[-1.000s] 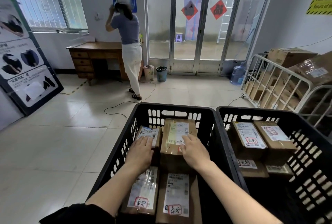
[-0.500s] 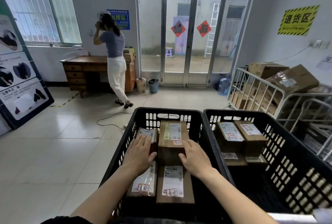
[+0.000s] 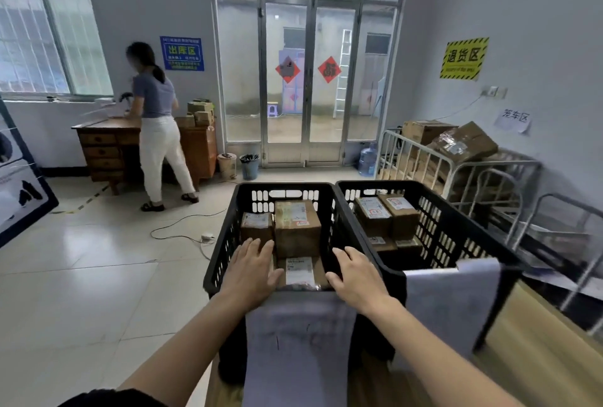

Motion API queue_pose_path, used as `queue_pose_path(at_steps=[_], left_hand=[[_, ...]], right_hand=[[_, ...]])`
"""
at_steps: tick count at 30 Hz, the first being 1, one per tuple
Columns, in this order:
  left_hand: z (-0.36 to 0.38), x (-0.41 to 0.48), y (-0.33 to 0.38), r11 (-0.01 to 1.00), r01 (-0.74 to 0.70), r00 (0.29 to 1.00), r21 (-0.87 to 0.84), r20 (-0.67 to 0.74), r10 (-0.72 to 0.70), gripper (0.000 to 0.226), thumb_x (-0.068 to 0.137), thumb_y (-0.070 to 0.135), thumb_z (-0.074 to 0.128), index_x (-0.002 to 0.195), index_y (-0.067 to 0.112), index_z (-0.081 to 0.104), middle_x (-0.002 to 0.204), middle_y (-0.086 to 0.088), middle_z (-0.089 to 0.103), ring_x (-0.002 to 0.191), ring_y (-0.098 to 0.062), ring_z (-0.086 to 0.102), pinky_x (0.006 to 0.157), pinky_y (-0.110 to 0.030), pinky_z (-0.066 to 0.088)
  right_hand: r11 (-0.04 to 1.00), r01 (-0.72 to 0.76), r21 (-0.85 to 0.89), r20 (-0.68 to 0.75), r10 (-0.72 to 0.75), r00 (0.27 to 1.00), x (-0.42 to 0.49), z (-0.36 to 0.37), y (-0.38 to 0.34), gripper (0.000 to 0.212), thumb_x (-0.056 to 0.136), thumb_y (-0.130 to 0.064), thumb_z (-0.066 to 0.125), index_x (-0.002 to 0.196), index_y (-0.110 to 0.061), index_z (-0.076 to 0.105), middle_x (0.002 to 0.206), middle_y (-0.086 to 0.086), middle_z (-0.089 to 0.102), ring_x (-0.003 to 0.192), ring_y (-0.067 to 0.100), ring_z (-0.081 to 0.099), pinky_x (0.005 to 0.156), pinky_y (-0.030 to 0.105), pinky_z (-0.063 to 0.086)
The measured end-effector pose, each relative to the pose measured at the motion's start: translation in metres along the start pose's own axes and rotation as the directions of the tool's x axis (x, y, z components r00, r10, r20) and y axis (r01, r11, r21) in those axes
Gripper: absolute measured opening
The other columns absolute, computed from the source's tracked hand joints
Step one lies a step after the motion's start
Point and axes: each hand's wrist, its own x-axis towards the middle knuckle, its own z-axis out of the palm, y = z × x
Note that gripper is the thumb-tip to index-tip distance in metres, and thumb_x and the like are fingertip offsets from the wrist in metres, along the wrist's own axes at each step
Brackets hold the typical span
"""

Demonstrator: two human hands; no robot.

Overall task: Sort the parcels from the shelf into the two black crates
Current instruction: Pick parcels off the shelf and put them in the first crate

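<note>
Two black crates stand side by side in front of me. The left crate (image 3: pixel 225 243) holds several brown parcels: a tall box (image 3: pixel 297 227), a smaller box (image 3: pixel 256 225) to its left and a flat labelled one (image 3: pixel 300 271) nearer me. The right crate (image 3: pixel 456 233) holds several labelled boxes (image 3: pixel 385 214) at its far end. My left hand (image 3: pixel 251 271) hovers with straight fingers over the left crate's near left part. My right hand (image 3: pixel 354 279) is above the near right corner of that crate, fingers loosely bent, holding nothing. A paper sheet (image 3: pixel 298 348) hangs on each crate's front.
A person (image 3: pixel 156 122) stands at a wooden desk (image 3: pixel 104 149) at the back left. A cable (image 3: pixel 182 227) and plug lie on the tiled floor. Metal cage carts (image 3: pixel 456 171) with cardboard boxes stand at the right wall. Glass doors, two bins and a water bottle are behind the crates.
My head has lifted and pulled back, so the crates look smaller. Both hands have drawn back from the parcels toward the crate's near edge. The person has turned to the desk.
</note>
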Motion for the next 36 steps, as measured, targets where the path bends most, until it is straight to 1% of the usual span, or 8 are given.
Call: queue_pose_path(at_steps=[6,11,15,18,20,26,30,36], left_hand=[[0.002,-0.058,0.042,0.993,-0.114,0.993,-0.043,0.033,0.116,0.066,0.095,0.045,0.039,0.149,0.016,0.014,0.156,-0.011,0.015,0.146,-0.025,0.006,0.119,-0.038,0.010],[0.011,-0.089,0.082,0.970,-0.241,0.970,-0.007,0.037,0.241,0.063,0.096,0.040,0.039,0.148,0.015,0.014,0.156,-0.010,0.017,0.146,-0.025,0.007,0.119,-0.037,0.008],[0.013,-0.104,0.120,0.945,-0.327,0.943,-0.013,0.057,0.327,0.063,0.096,0.039,0.039,0.149,0.016,0.013,0.157,-0.010,0.016,0.146,-0.025,0.006,0.119,-0.037,0.007],[0.010,-0.112,0.154,0.918,-0.393,0.918,-0.054,0.032,0.394,0.065,0.095,0.039,0.043,0.149,0.015,0.015,0.157,-0.006,0.017,0.146,-0.022,0.008,0.119,-0.035,0.008],[0.007,-0.118,0.180,0.899,-0.433,0.900,-0.071,0.027,0.436,0.066,0.095,0.039,0.044,0.148,0.014,0.015,0.157,-0.005,0.017,0.146,-0.020,0.009,0.119,-0.034,0.009],[0.000,-0.142,0.268,0.810,-0.582,0.812,-0.066,0.009,0.584,0.068,0.094,0.039,0.046,0.148,0.012,0.016,0.156,-0.003,0.019,0.146,-0.018,0.013,0.118,-0.031,0.011],[-0.004,-0.171,0.334,0.728,-0.673,0.737,-0.128,-0.041,0.674,0.063,0.092,0.041,0.050,0.145,0.016,0.025,0.152,-0.001,0.029,0.143,-0.017,0.020,0.117,-0.030,0.017],[-0.010,-0.221,0.424,0.643,-0.756,0.652,-0.120,-0.053,0.756,0.066,0.094,0.041,0.045,0.148,0.014,0.018,0.155,-0.002,0.022,0.145,-0.018,0.013,0.117,-0.031,0.013]], right_hand=[[0.995,-0.101,0.008,-0.046,0.101,0.994,-0.092,-0.018,0.013,0.058,0.094,-0.038,0.044,0.145,-0.016,0.027,0.152,0.011,0.026,0.140,0.024,0.021,0.112,0.035,0.023],[0.973,-0.230,-0.021,-0.073,0.228,0.971,-0.155,-0.039,0.038,0.058,0.094,-0.037,0.046,0.144,-0.015,0.027,0.151,0.011,0.028,0.140,0.025,0.023,0.111,0.035,0.024],[0.939,-0.344,0.010,-0.098,0.343,0.934,-0.199,-0.060,0.062,0.058,0.094,-0.037,0.047,0.144,-0.016,0.027,0.151,0.011,0.025,0.139,0.026,0.023,0.112,0.038,0.027],[0.907,-0.421,0.030,-0.143,0.421,0.896,-0.231,-0.078,0.078,0.057,0.093,-0.037,0.047,0.143,-0.018,0.028,0.150,0.008,0.028,0.135,0.026,0.030,0.107,0.039,0.035],[0.885,-0.465,0.010,-0.180,0.459,0.870,-0.252,-0.092,0.091,0.056,0.092,-0.037,0.048,0.142,-0.019,0.030,0.147,0.009,0.033,0.132,0.027,0.034,0.104,0.038,0.036],[0.815,-0.579,-0.023,-0.254,0.555,0.792,-0.330,-0.140,0.133,0.058,0.093,-0.039,0.045,0.144,-0.018,0.028,0.152,0.008,0.026,0.138,0.024,0.025,0.111,0.037,0.025],[0.774,-0.633,-0.027,-0.319,0.594,0.739,-0.392,-0.173,0.161,0.056,0.093,-0.038,0.046,0.143,-0.017,0.030,0.149,0.006,0.030,0.136,0.022,0.028,0.109,0.035,0.029],[0.698,-0.716,0.007,-0.367,0.668,0.648,-0.488,-0.217,0.199,0.058,0.096,-0.037,0.042,0.146,-0.016,0.022,0.154,0.006,0.020,0.142,0.021,0.017,0.113,0.034,0.022]])
